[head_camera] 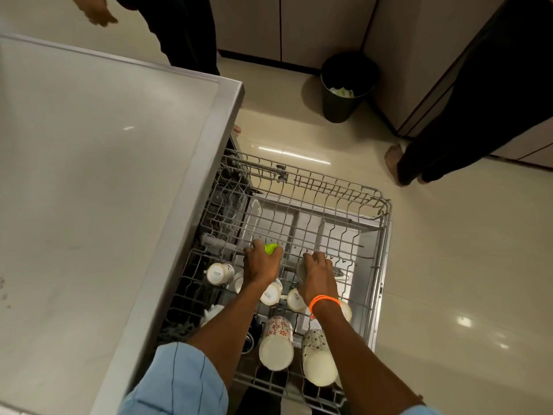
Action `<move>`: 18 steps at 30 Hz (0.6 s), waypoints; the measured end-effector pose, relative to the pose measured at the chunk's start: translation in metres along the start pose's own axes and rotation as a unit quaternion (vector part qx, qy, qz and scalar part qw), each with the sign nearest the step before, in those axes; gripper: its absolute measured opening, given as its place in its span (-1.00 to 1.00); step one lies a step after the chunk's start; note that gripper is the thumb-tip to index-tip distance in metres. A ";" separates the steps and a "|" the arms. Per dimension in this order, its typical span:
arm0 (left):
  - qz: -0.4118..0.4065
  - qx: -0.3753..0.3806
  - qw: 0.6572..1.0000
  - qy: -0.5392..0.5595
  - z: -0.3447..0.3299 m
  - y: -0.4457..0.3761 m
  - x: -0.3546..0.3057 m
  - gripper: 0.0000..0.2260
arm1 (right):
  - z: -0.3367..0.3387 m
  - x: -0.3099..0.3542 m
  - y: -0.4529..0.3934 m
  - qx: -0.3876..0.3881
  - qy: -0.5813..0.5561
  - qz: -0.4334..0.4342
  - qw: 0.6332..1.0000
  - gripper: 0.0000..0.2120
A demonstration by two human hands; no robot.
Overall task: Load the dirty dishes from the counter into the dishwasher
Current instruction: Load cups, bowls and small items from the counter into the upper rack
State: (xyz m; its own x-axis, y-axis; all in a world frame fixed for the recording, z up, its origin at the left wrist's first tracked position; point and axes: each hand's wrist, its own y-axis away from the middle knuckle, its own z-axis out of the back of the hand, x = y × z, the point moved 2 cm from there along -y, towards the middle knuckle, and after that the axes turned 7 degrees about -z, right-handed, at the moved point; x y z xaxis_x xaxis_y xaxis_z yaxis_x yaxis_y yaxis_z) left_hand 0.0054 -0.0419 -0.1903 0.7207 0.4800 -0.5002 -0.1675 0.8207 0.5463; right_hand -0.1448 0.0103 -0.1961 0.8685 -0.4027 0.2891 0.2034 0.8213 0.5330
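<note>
Reaching into the pulled-out dishwasher rack (338,193), the left hand (261,265) is gripping a green item (270,248) under curled fingers while the right hand (318,275) is gripping a steel cup (300,269) beneath its fingers.

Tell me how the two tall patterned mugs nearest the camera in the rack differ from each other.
The left mug has a red, flower-like pattern in tidy rows; the right mug has a darker, scattered leafy print. The left mug lies further up the rack; the right mug sits closer to the near edge and partly under the right forearm. Both are tall, cream-coloured and upside down, bases showing.
</note>
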 end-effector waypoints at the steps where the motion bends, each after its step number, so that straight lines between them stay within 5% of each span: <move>1: -0.004 -0.002 1.000 -0.028 -0.002 0.000 0.000 -0.51 | 0.000 -0.001 0.001 -0.002 -0.004 0.000 1.000 -0.26; 9: -0.044 -0.065 0.979 -0.188 -0.018 0.014 -0.013 -0.46 | 0.003 -0.025 0.016 -0.024 -0.082 -0.024 0.996 -0.37; 18: -0.062 -0.051 0.980 -0.183 -0.019 -0.001 0.002 -0.35 | 0.014 -0.041 0.021 -0.042 -0.124 -0.030 0.991 -0.41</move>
State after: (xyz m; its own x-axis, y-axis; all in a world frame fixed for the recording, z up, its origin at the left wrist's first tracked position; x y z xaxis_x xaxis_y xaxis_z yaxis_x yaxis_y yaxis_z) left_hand -0.0060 -0.0360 -0.2042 0.9297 0.2465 -0.2736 -0.1162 0.9013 0.4173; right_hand -0.1820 0.0383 -0.1856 0.7184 -0.5296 0.4510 0.2962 0.8196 0.4905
